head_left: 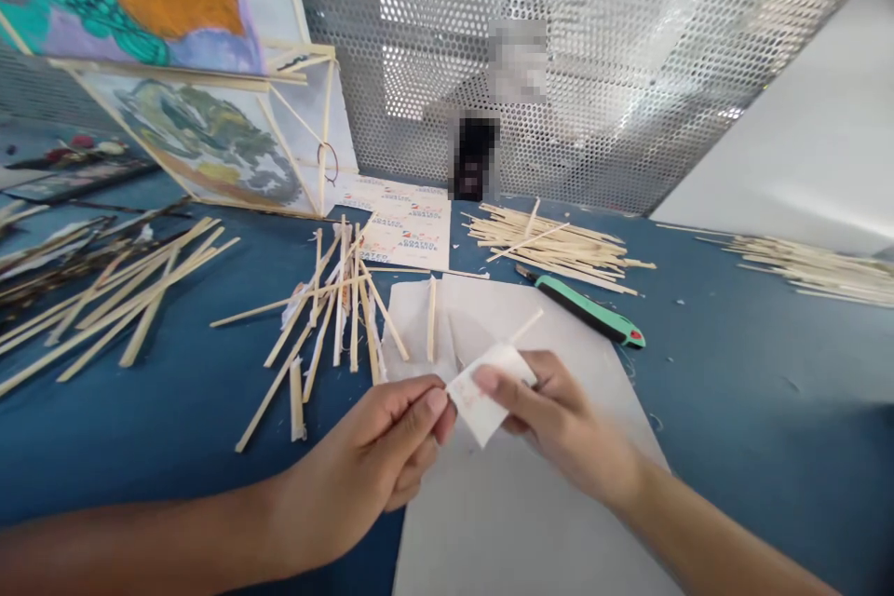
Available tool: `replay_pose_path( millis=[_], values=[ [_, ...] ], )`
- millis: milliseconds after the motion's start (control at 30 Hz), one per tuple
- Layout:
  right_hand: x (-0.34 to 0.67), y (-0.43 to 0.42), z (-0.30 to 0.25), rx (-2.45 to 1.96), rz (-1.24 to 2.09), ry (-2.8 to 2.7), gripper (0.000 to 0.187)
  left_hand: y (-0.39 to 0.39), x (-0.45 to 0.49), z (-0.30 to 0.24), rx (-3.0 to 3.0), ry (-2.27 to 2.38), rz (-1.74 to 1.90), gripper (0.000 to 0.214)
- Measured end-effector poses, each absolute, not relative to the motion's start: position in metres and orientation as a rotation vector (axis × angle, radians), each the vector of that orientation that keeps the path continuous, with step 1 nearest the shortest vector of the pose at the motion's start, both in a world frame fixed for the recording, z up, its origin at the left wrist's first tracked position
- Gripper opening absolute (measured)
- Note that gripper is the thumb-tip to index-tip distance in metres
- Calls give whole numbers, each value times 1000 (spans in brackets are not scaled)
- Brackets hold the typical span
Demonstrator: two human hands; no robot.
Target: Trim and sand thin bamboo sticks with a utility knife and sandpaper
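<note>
My left hand (pixel 391 447) is closed in a pinch on one end of a thin wooden stick (pixel 527 326). My right hand (pixel 559 419) grips a small folded piece of sandpaper (pixel 481 410), its white printed back facing up, folded about the stick. The stick's far tip pokes out past the sandpaper's upper edge; its middle is hidden. Both hands hover over a grey-white sheet of board (pixel 475 521) on the blue table. My right hand is slightly blurred.
Loose sticks (pixel 335 298) lie scattered left of the board, with more stick piles (pixel 551 242) behind and at far right. A green-handled utility knife (pixel 590 309) rests across the board's right edge. Behind are sandpaper sheets (pixel 412 233), painted panels (pixel 209 140) and a perforated metal screen (pixel 593 112).
</note>
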State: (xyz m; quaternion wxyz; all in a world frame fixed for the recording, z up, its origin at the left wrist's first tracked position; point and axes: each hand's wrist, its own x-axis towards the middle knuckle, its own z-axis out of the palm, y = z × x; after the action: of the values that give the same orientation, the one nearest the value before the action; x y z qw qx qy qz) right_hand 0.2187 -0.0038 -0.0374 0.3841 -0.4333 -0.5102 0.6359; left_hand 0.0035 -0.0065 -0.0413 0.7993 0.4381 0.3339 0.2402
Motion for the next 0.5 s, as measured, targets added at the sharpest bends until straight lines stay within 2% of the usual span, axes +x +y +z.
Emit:
replay_pose_path(
  millis=[100,200,500],
  values=[
    [225,3,-36,-1068,1464,-1052,48,-6,5,-42,888,713,538,43],
    [229,4,-32,-964,1498,-950,49,-10,3,-42,920,715,533,42],
    [250,3,-25,-967,1647,-1282,48,-8,1,-37,1028,718,426,42]
  ],
)
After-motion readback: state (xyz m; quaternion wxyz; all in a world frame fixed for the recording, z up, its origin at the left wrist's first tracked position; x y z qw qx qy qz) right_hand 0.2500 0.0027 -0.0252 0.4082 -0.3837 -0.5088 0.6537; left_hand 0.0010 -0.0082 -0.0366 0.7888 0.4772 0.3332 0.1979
